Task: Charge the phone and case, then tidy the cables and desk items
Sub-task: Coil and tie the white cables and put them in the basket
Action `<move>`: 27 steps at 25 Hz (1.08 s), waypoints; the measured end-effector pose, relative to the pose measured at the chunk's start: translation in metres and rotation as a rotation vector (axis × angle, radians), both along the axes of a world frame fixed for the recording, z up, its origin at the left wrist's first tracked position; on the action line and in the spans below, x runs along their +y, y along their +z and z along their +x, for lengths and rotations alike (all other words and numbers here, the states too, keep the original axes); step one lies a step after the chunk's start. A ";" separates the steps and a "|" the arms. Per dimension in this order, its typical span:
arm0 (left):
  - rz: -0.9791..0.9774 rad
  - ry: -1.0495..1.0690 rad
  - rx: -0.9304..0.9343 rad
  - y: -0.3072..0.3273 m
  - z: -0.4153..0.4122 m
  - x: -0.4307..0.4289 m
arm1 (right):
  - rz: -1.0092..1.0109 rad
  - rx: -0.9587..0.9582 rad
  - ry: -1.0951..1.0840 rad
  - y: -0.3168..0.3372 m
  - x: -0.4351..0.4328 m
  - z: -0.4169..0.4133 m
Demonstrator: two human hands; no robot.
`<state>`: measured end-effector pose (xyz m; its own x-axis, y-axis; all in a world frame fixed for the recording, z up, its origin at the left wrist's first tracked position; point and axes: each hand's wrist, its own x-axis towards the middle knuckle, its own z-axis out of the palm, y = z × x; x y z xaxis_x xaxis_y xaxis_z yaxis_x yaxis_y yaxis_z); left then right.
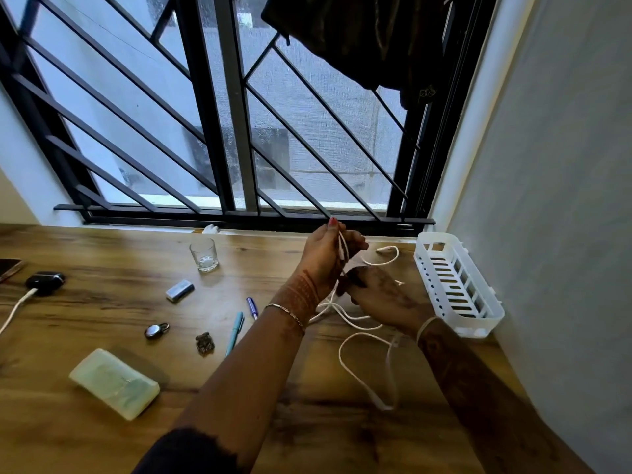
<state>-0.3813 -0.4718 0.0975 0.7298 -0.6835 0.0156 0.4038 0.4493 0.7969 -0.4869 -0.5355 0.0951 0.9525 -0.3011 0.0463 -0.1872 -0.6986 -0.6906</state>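
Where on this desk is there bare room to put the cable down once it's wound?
Bare wood lies between the glass and the black case, along the window side, and at the near edge, this side of the green pouch. It is crowded from the silver block to the teal pen, and where the white cable loops beside the basket.

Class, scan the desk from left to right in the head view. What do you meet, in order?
phone → black case → pale green block → glass → teal pen → purple pen → hand-held white cable → white basket
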 end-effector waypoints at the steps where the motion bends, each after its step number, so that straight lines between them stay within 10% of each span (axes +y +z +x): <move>1: 0.078 0.017 -0.099 -0.003 0.003 -0.001 | 0.014 0.005 -0.018 0.003 0.000 -0.003; 5: 0.500 0.024 -0.533 -0.020 0.006 0.003 | -0.048 -0.062 -0.089 0.015 -0.010 0.001; 9: 0.535 -0.149 -0.449 -0.026 -0.001 0.011 | 0.010 -0.210 -0.235 0.025 -0.025 0.010; 14: 0.182 -0.311 -0.037 -0.003 -0.004 0.021 | 0.116 -0.270 -0.305 0.028 -0.034 0.020; 21: -0.231 -0.023 0.256 0.014 0.014 0.005 | 0.158 0.064 -0.106 0.015 -0.016 0.019; 27: 0.567 0.219 -0.616 -0.014 0.027 0.005 | 0.042 0.053 -0.091 0.029 -0.021 0.020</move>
